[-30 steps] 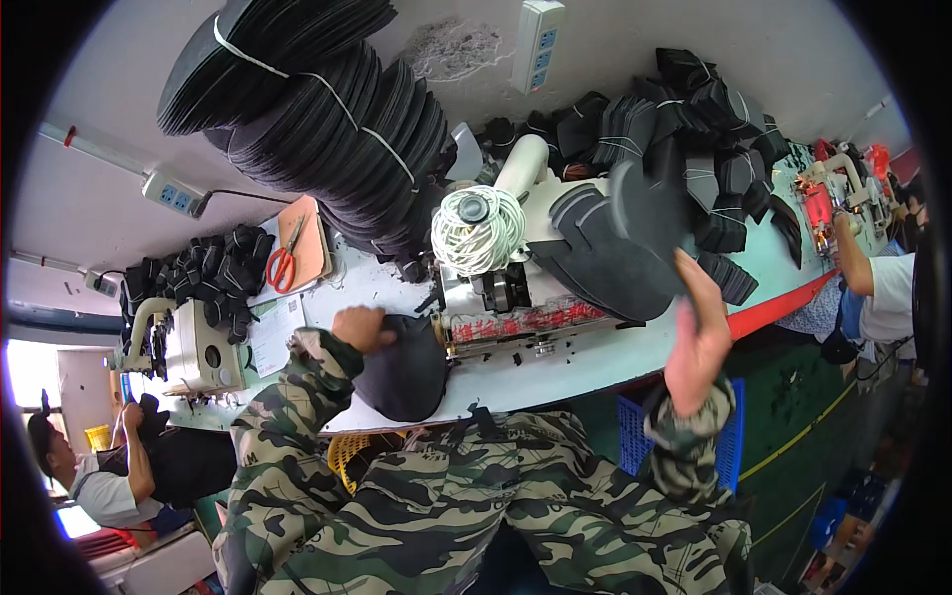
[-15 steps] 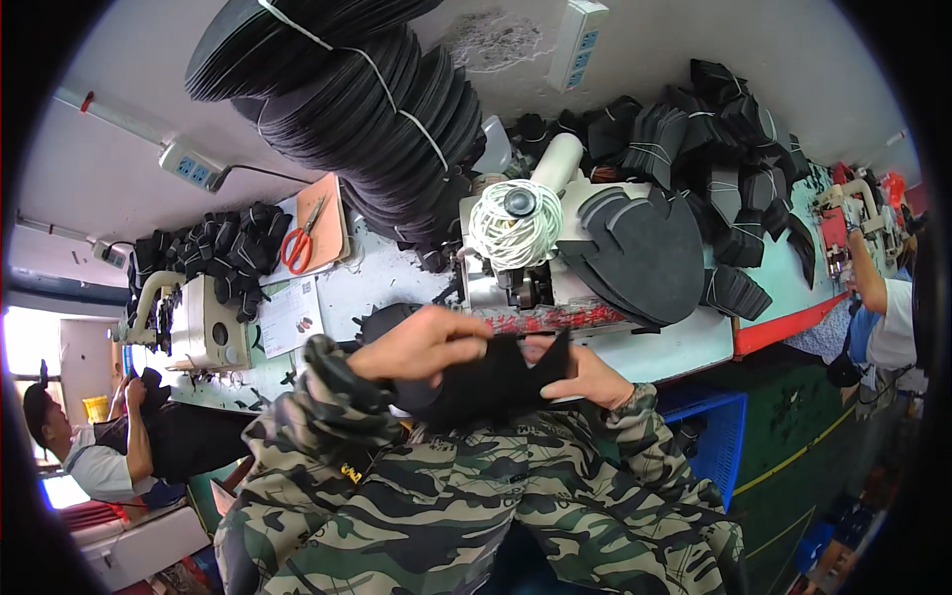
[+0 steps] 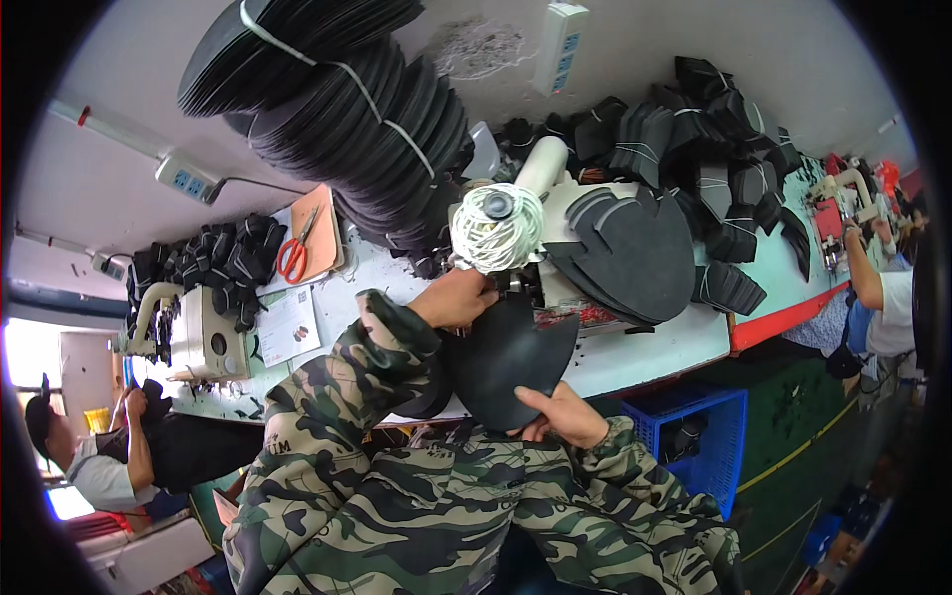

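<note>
A dark, flexible black sheet piece (image 3: pixel 506 365) with a notched upper edge hangs between my two hands at the near edge of the bench. My right hand (image 3: pixel 563 413) pinches its lower right edge, thumb on top and fingers beneath. Up at the metal working parts of the machine (image 3: pixel 526 288), my left hand (image 3: pixel 456 299) has its fingers curled at the sheet's upper left corner; its fingertips are partly hidden. On top of the machine sits a wound coil of white cord (image 3: pixel 496 233). Just right of it lie several rounded, notched black sheets (image 3: pixel 640 263) in a loose pile.
A tall tied stack of black sheets (image 3: pixel 367 129) rises behind at left. Orange-handled scissors (image 3: pixel 294 260) lie on a brown pad beside a printed paper (image 3: pixel 288 325). Tied black bundles (image 3: pixel 729 183) crowd the right. A blue crate (image 3: pixel 714 436) stands below. Other people work at both sides.
The black sheet has unfolded and turned its broad face up. My left hand moved up to the machine, and my right hand shifted slightly down and left to the sheet's lower edge.
</note>
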Tool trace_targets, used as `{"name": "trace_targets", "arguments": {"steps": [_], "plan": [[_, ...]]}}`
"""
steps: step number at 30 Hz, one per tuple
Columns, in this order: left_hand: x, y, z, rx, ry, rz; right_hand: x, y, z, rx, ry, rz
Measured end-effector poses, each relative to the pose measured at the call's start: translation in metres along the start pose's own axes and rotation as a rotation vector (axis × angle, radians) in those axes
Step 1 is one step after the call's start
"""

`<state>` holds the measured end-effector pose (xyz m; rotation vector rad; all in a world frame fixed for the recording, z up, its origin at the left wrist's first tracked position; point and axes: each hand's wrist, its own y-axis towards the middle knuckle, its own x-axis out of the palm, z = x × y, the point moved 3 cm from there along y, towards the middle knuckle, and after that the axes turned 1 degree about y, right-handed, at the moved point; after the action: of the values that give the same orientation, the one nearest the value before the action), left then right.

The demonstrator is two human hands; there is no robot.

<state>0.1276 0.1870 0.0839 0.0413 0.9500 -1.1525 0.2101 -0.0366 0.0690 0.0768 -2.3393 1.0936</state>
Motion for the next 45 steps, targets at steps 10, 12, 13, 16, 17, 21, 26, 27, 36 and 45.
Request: {"name": "trace_targets", "arguments": {"steps": [10,12,13,16,17,21,26,27,36,45], "plan": [[-0.019,-0.034,-0.099,-0.052,0.189,0.436,-0.013,-0.08,-0.065,-0.875,-0.67,0.544],[-0.012,-0.063,-0.141,-0.331,0.547,0.152,-0.028,-0.116,-0.095,-1.212,-0.417,0.773],[-0.003,-0.074,-0.157,-0.421,0.622,0.009,-0.04,-0.124,-0.107,-1.318,-0.406,1.062],[0.012,-0.092,-0.18,-0.329,0.552,0.09,-0.066,-0.102,-0.127,-0.669,-1.564,1.198],[0.018,-0.095,-0.183,-0.334,0.561,0.097,-0.067,-0.091,-0.119,-0.694,-1.624,1.112],[0.015,-0.096,-0.164,-0.378,0.567,0.352,-0.049,-0.058,-0.076,-0.969,-1.375,0.889],[-0.014,-0.095,-0.084,0.022,0.291,-0.145,-0.021,-0.026,-0.049,-0.654,-0.79,0.295],[-0.012,-0.097,-0.06,0.109,-0.027,-0.34,-0.017,-0.019,-0.046,-0.622,-0.692,0.123],[0.008,-0.054,-0.006,-0.213,-0.412,-0.042,-0.046,0.032,-0.017,-0.37,-0.143,0.173],[0.015,0.007,-0.014,0.051,0.014,0.061,-0.019,0.017,-0.003,-0.244,0.01,0.158]]}}
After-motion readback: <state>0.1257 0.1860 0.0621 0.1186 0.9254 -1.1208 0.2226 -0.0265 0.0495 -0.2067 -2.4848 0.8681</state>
